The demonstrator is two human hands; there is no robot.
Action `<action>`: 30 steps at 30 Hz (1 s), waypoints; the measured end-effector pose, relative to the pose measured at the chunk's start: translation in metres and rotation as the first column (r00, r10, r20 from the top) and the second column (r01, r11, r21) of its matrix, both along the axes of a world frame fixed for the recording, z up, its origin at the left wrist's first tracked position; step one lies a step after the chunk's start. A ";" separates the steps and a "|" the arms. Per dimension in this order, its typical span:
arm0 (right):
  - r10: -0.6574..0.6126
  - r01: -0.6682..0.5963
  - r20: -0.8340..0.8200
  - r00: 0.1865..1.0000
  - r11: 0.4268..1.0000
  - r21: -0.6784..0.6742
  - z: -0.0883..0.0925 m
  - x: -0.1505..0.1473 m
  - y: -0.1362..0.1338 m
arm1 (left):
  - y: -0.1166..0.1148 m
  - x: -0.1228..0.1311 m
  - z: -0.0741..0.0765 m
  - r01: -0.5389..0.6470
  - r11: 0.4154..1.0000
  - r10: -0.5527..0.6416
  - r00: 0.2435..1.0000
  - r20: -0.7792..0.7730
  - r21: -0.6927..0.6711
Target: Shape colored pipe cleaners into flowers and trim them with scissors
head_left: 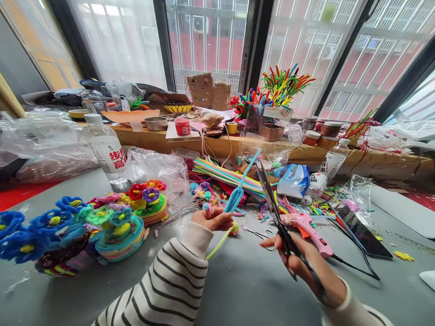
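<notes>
Pipe cleaner (237, 195) in left hand (212, 218), scissors (277, 213) right (302, 265)

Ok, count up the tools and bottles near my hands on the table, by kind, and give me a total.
Scissors, in the right hand: 1
Pink glue gun: 1
Clear plastic bottles: 2, one at left, one at right
Blue pipe-cleaner piece, in the left hand: 1
Total: 5
</notes>
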State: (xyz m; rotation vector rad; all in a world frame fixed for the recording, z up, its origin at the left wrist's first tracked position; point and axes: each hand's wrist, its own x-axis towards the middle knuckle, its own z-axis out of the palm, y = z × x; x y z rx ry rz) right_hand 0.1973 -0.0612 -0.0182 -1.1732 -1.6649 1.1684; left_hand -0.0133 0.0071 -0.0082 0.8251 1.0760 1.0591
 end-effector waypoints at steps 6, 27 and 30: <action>0.138 -0.086 0.184 0.973 0.960 -0.268 -0.003 0.039 -0.037 | 0.000 -0.001 0.005 -0.050 0.998 0.050 0.999 -0.001 -0.039; 0.120 -0.026 0.425 0.897 0.975 -0.220 0.014 0.008 -0.038 | -0.009 0.003 0.003 0.207 0.976 -0.206 0.978 -0.027 0.064; 0.146 -0.034 0.457 0.877 0.969 -0.245 0.020 0.005 -0.040 | -0.011 0.003 0.005 0.232 0.971 -0.229 0.972 -0.058 0.049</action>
